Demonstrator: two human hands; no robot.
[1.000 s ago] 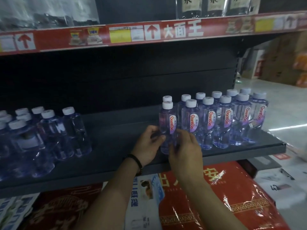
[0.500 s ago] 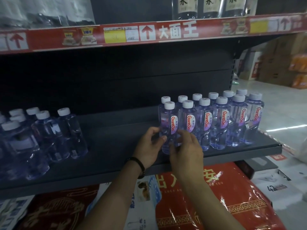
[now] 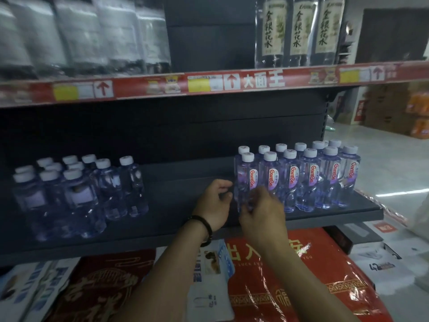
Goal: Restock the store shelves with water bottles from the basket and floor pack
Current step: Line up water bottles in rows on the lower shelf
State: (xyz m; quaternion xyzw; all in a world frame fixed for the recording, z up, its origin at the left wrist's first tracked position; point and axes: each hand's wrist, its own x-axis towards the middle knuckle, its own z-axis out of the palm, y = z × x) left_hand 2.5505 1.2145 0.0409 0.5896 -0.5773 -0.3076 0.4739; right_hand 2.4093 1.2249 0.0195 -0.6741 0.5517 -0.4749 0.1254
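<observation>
The right hand (image 3: 262,210) curls its fingers round the lower body of the end bottle (image 3: 245,180). That bottle stands upright at the left end of the front row of bottles (image 3: 313,177) on the dark shelf (image 3: 176,228), near its front edge. The left hand (image 3: 214,201), with a black band (image 3: 204,225) at the wrist, has its fingers curled just beside the bottle's left side; I cannot tell whether it touches the plastic. The row looks tightly packed, so a sideways shove while squaring this bottle would likely knock its neighbours over in a chain. A tug toward the edge could carry its base over the lip and drop it onto the red wrapped pack (image 3: 290,287) below. The smooth, waisted plastic may also slip in a light grip. A separate cluster of bottles (image 3: 76,189) stands well apart to the left.
</observation>
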